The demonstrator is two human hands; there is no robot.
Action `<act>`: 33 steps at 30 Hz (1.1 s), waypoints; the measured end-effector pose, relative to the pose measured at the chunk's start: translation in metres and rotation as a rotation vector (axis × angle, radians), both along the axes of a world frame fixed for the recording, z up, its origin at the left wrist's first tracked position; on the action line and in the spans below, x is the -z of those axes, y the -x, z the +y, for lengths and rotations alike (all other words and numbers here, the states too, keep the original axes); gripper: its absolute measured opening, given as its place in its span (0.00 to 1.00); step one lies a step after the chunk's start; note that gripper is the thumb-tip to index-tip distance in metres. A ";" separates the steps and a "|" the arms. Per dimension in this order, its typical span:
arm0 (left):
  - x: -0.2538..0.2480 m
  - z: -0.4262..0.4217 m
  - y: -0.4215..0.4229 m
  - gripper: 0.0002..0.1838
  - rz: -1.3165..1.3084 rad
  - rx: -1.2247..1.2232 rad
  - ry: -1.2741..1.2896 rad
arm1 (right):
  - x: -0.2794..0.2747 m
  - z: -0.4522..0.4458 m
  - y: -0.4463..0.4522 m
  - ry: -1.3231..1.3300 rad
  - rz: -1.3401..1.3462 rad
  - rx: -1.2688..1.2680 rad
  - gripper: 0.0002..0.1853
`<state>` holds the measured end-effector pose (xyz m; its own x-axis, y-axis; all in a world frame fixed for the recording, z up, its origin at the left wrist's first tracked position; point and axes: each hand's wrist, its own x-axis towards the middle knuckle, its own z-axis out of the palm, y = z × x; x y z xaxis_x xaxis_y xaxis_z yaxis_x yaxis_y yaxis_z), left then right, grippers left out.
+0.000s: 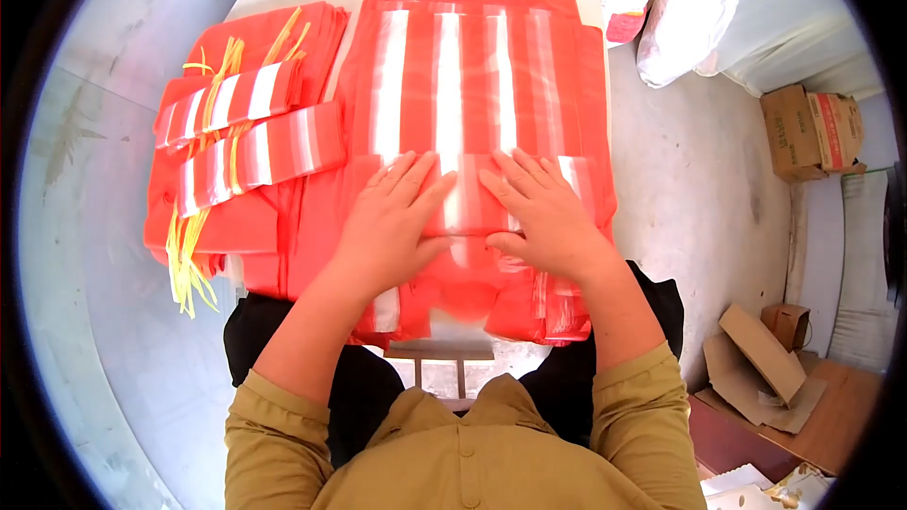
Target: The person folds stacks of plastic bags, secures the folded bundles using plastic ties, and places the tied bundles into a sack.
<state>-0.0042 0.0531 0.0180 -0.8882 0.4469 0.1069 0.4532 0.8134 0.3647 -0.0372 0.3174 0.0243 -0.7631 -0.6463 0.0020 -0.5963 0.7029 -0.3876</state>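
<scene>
A stack of red plastic bags (475, 76) with white lengthwise bands lies in front of me, its near part folded over. My left hand (395, 212) presses flat on the left of the fold, fingers stretched out. On the right of the same fold rests my right hand (546, 211), palm down with the fingers spread. Between the hands the folded layer (463, 194) shows. Loose red sheets hang over the near edge toward my lap.
Left of the stack, two folded striped bundles (263, 159) lie on more red sheets (213, 227), with yellow ties (189, 260) among them. Cardboard boxes (812, 132) stand far right; opened cardboard (761, 368) lies lower right. A white wrapped bundle (682, 14) is at the upper right.
</scene>
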 end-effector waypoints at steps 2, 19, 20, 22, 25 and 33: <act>0.001 -0.005 0.001 0.42 -0.019 -0.016 -0.014 | -0.006 0.009 0.004 -0.019 -0.023 0.004 0.45; 0.004 -0.020 0.008 0.26 0.190 -0.094 -0.012 | -0.030 0.047 0.015 -0.104 0.100 0.285 0.30; 0.000 -0.019 0.007 0.25 0.172 -0.129 -0.035 | -0.029 0.052 0.017 -0.071 0.185 0.310 0.28; -0.010 -0.017 0.005 0.20 0.058 -0.200 -0.206 | -0.034 0.049 0.020 0.208 0.380 0.425 0.27; -0.022 -0.013 0.000 0.18 -0.456 -0.335 -0.731 | -0.037 0.035 0.027 0.867 0.501 0.571 0.29; -0.006 0.017 -0.019 0.35 -1.198 -0.420 -1.341 | 0.002 0.002 0.011 0.853 -0.409 0.538 0.33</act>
<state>0.0144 0.0704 0.0240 -0.7641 0.3608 -0.5348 -0.6359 -0.2816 0.7185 -0.0486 0.3193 0.0225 -0.9907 -0.1332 -0.0268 -0.0058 0.2389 -0.9710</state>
